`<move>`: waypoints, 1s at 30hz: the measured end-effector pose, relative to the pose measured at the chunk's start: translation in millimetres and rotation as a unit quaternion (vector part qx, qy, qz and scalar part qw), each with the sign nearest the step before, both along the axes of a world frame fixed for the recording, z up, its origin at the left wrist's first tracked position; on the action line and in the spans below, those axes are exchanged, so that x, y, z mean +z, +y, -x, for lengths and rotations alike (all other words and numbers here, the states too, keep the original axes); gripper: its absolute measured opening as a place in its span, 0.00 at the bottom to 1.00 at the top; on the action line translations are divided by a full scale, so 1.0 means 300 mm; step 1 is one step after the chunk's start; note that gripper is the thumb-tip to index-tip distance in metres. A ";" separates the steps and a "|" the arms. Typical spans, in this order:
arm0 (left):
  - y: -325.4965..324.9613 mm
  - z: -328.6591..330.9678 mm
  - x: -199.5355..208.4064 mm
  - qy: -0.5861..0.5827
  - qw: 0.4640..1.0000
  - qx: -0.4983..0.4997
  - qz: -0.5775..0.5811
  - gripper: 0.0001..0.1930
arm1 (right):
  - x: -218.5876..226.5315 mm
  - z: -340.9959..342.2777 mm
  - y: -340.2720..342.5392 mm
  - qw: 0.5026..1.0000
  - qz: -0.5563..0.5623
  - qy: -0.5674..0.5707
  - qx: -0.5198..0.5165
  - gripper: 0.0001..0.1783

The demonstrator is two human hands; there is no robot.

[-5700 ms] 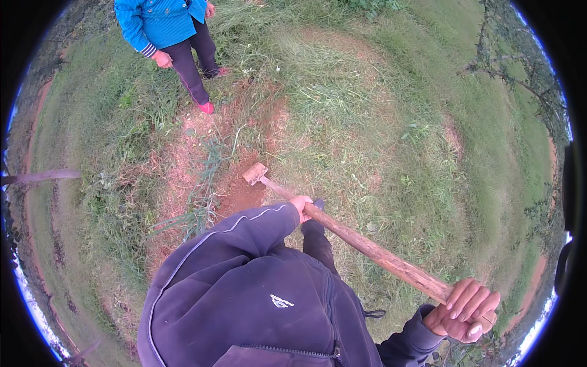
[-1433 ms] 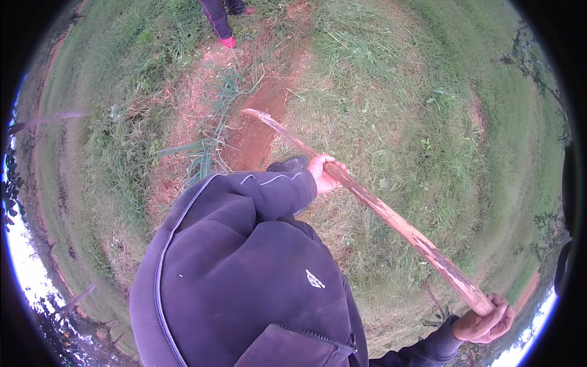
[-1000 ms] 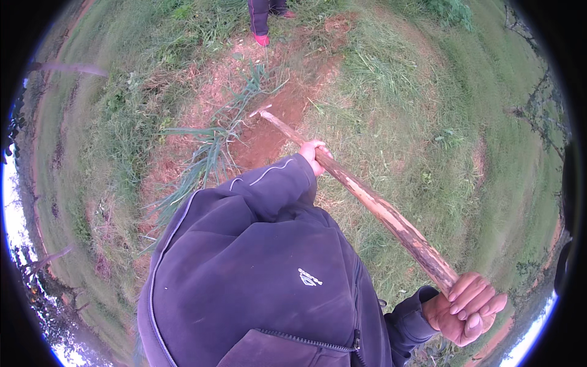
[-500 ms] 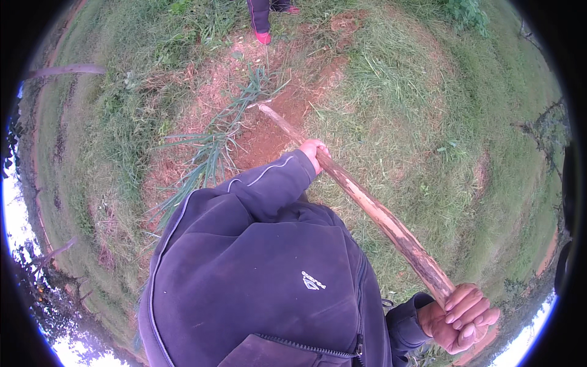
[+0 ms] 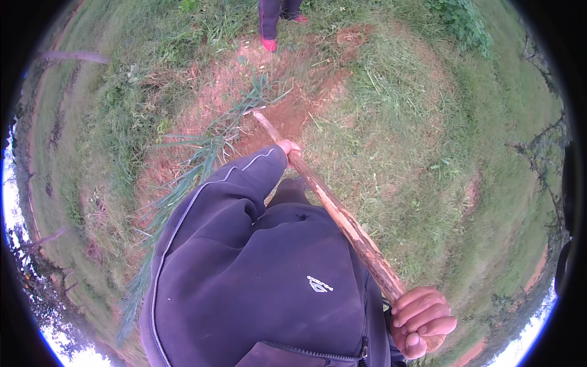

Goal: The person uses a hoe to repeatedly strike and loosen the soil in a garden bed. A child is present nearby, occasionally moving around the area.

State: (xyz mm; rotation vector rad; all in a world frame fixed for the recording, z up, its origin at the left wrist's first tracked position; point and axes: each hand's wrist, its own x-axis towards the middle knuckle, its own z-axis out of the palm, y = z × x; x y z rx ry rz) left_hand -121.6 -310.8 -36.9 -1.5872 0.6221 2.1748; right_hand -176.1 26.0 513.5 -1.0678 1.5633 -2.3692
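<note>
My right hand [image 5: 423, 321] is wrapped round the near end of a hoe [image 5: 342, 217] with a long, rough wooden handle, at the lower right. Farther down the handle my left hand [image 5: 288, 147] is closed on it, partly hidden by its dark sleeve. The handle slants up and left to the head, whose thin pale edge [image 5: 254, 110] shows against the soil. That head lies beside a row of onion-like plants [image 5: 211, 147] with long blue-green leaves, and leaves partly cover it. Reddish bare soil [image 5: 278, 119] lies just right of the row.
Another person's dark trouser leg [image 5: 269, 21] and red shoe [image 5: 269, 44] stand at the far end of the row. Cut grass [image 5: 391, 122] covers the ground to the right. Taller weeds [image 5: 125, 147] grow on the left, and a leafy bush [image 5: 465, 24] at the far right.
Both hands have moved left with the hoe handle, its near end drawing in toward my body. The hoe head has shifted slightly left and nearer. The other person's leg appears slightly lower in view.
</note>
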 end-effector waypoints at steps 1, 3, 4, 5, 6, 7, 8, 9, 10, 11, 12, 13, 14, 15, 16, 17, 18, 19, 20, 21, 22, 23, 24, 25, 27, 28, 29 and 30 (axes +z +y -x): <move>-0.018 -0.034 -0.083 -0.002 0.999 -0.032 0.013 0.03 | -0.007 0.005 0.011 0.999 -0.002 0.003 0.036 0.13; 0.105 0.012 -0.070 -0.008 0.996 -0.017 0.084 0.02 | -0.007 -0.015 0.054 0.999 -0.035 -0.014 0.026 0.12; 0.159 0.043 -0.047 -0.010 0.993 -0.010 0.120 0.03 | -0.002 -0.012 0.083 0.998 -0.047 -0.006 0.048 0.12; 0.140 0.054 -0.054 -0.007 0.990 -0.021 0.136 0.03 | -0.005 0.003 0.103 0.996 -0.045 -0.003 0.080 0.12; 0.130 0.012 -0.078 -0.013 0.988 -0.034 0.151 0.04 | -0.003 -0.006 0.120 0.994 -0.045 -0.006 0.097 0.12; 0.129 -0.041 -0.099 -0.021 0.985 -0.046 0.165 0.04 | -0.004 0.006 0.131 0.988 -0.050 0.008 0.147 0.12; 0.217 0.047 0.012 -0.054 0.995 0.011 0.082 0.04 | 0.005 0.013 0.126 0.982 -0.084 0.031 0.167 0.12; 0.208 -0.001 -0.016 -0.038 0.996 0.030 0.071 0.04 | 0.011 0.039 0.125 0.970 -0.083 0.051 0.222 0.12; 0.200 -0.061 -0.042 -0.022 0.997 0.050 0.061 0.04 | 0.019 0.033 0.139 0.972 -0.062 0.030 0.225 0.09; 0.191 -0.113 -0.074 -0.005 0.996 0.068 0.051 0.04 | 0.017 0.010 0.152 0.973 -0.043 0.008 0.225 0.08; 0.272 -0.096 0.043 -0.034 0.995 0.077 0.058 0.04 | 0.024 -0.025 0.165 0.976 -0.040 -0.014 0.211 0.09; 0.338 -0.140 -0.014 -0.014 0.996 0.060 0.064 0.05 | 0.038 -0.048 0.177 0.975 -0.058 -0.012 0.213 0.09; 0.324 -0.173 -0.047 0.009 0.994 0.055 0.091 0.05 | 0.058 -0.044 0.180 0.973 -0.057 -0.001 0.225 0.09; 0.376 -0.203 -0.001 0.026 0.994 0.043 0.098 0.05 | 0.062 -0.064 0.194 0.970 -0.075 -0.001 0.232 0.09; 0.388 -0.144 0.028 -0.046 0.996 0.065 0.032 0.05 | 0.045 -0.051 0.218 0.963 -0.078 -0.017 0.259 0.09; 0.374 -0.119 0.037 -0.071 0.992 0.093 0.039 0.06 | 0.055 -0.057 0.232 0.968 -0.087 -0.023 0.234 0.09; 0.402 -0.140 0.049 -0.055 0.994 0.095 0.028 0.06 | 0.076 -0.066 0.247 0.973 -0.097 -0.029 0.208 0.10; 0.416 -0.136 0.053 -0.031 0.995 0.096 0.023 0.06 | 0.101 -0.067 0.257 0.978 -0.103 -0.028 0.181 0.10; 0.471 -0.117 0.062 -0.040 0.995 0.092 0.024 0.06 | 0.148 -0.030 0.302 0.959 -0.138 -0.011 0.248 0.07; 0.534 -0.086 0.072 -0.049 0.995 0.087 0.024 0.07 | 0.164 -0.025 0.375 0.970 -0.135 -0.004 0.204 0.06; 0.586 -0.095 0.059 -0.027 0.996 0.078 0.039 0.07 | 0.144 -0.023 0.495 0.979 -0.123 -0.001 0.164 0.06; 0.624 -0.100 0.057 -0.005 0.996 0.065 0.058 0.07 | 0.136 -0.015 0.538 0.985 -0.093 -0.004 0.145 0.06; 0.658 -0.094 0.067 0.021 0.998 0.027 0.048 0.07 | 0.143 -0.018 0.553 0.990 -0.072 -0.005 0.120 0.07; 0.686 -0.085 0.076 0.047 0.998 -0.011 0.039 0.07 | 0.152 -0.008 0.564 0.992 -0.040 -0.014 0.119 0.08; 0.749 -0.054 0.089 0.008 0.997 0.078 0.015 0.07 | 0.173 0.023 0.559 0.993 0.023 -0.025 0.110 0.09; 0.759 -0.049 0.092 -0.011 0.992 0.124 0.003 0.07 | 0.185 0.032 0.556 0.995 0.039 -0.028 0.091 0.08; 0.769 -0.029 0.129 -0.003 0.993 0.114 0.013 0.07 | 0.205 0.037 0.558 0.997 0.044 -0.026 0.056 0.09; 0.770 -0.011 0.191 0.006 0.995 0.102 0.022 0.06 | 0.221 0.038 0.557 0.998 0.047 -0.024 0.017 0.09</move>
